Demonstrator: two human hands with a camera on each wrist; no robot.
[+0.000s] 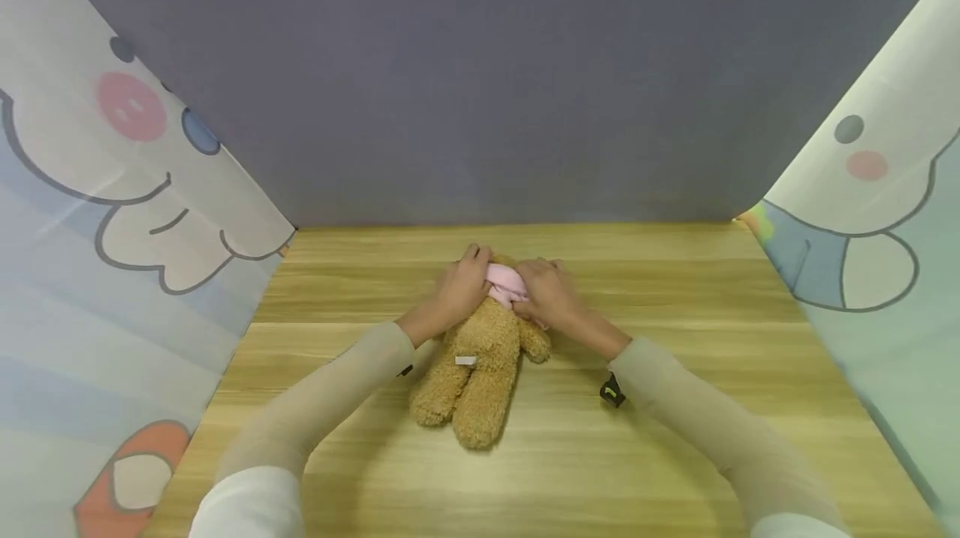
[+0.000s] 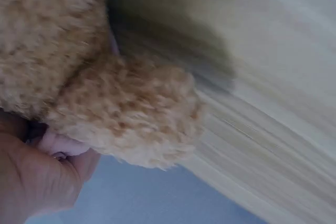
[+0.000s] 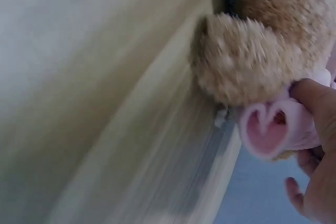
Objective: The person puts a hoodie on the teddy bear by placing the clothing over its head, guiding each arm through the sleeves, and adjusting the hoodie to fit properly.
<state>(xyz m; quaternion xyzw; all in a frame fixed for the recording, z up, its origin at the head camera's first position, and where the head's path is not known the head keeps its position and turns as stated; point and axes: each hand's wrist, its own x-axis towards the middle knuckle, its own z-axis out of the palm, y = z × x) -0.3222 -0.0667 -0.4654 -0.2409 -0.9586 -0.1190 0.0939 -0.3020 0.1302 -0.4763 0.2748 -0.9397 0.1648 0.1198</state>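
Where the scene is walled at the back: dark grey panel (image 1: 495, 80), upright, meeting the far edge of the table.
Table: wood-grained top (image 1: 600, 471), pale yellow-brown, bearing the bear.
Side sheets: two, printed with cartoon animals; left sheet (image 1: 67, 271), right sheet (image 1: 915, 371).
Sleeves: pale beige, one per arm; left sleeve (image 1: 322, 396), right sleeve (image 1: 697, 413), both reaching in to the bear.
Plush bear (image 1: 489, 346): curly brown, lying near the middle of the table, legs towards the person, head end away; face not visible.
Left hand (image 1: 462, 286): at the bear's head end; thumb and fingers curled, pinching pink fabric.
Right hand (image 1: 549, 292): opposite side of the head end; thumb pressed on the pink fabric, gripping it against the fingers.
Pink cloth (image 1: 506, 278): wrapped about the bear's head end, between both hands; a heart-shaped fold shows in the right wrist view.
Black strap (image 1: 612, 392): just beside the right cuff.
Tag (image 1: 466, 361): small, white, on the bear's lower body.
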